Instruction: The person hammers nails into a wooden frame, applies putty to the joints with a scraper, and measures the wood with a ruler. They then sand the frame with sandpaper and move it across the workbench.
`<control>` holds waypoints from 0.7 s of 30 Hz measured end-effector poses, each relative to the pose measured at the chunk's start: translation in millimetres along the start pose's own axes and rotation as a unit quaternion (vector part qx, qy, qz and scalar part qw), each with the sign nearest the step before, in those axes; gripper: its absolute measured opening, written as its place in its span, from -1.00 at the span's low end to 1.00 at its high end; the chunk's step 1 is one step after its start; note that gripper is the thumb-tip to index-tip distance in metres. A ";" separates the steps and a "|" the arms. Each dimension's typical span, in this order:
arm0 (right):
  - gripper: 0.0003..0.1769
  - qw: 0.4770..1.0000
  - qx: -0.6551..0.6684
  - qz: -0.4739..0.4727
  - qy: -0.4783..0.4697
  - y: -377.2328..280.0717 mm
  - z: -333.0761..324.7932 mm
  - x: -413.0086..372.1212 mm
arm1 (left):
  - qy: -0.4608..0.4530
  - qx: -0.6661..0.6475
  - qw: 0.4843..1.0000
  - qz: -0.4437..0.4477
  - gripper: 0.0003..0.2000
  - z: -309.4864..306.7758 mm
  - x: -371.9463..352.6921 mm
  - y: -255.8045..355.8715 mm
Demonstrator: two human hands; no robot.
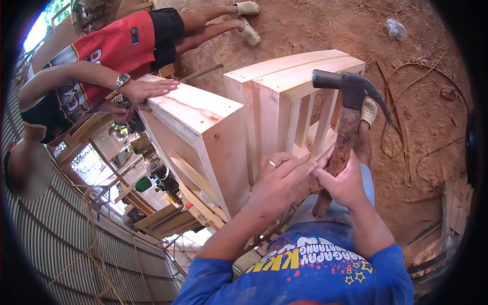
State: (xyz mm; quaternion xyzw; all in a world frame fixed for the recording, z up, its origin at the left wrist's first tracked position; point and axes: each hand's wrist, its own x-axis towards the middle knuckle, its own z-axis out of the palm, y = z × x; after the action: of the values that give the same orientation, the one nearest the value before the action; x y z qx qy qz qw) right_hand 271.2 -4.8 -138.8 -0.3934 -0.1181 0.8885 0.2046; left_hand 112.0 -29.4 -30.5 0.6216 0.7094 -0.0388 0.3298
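My right hand [346, 179] is wrapped round the wooden handle of a claw hammer [344, 122], whose dark metal head points up and away from me. Beside it, my left hand [285, 179], with a ring on one finger, has its fingertips pinched together close to my right thumb. Whatever those fingertips may hold is too small to make out. Just beyond my hands stands a pale wooden frame with slats [305, 76]. To its left is a boxy pale wooden piece [223, 147], with small dark marks on its top face.
A co-worker's hand [145, 91] with a wristwatch rests on the boxy piece. Reddish dirt ground [315, 25] holds a clear plastic bag [396, 29], a yellowish cord [394, 147] and scrap boards [450, 213]. Corrugated metal sheeting [56, 229] and cluttered timber lie to the left.
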 end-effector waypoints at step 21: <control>-0.57 0.982 -0.129 -0.119 0.065 105.1 17.3 -67.2 | -0.198 0.279 0.936 0.080 -0.82 -130.6 86.6 -37.7</control>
State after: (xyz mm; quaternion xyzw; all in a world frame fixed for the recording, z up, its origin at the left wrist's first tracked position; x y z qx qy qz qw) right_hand 270.7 -129.6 -122.6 -0.4565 -0.2642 0.8076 0.2639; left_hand 22.1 97.0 13.1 0.7233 0.5380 -0.3308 0.2792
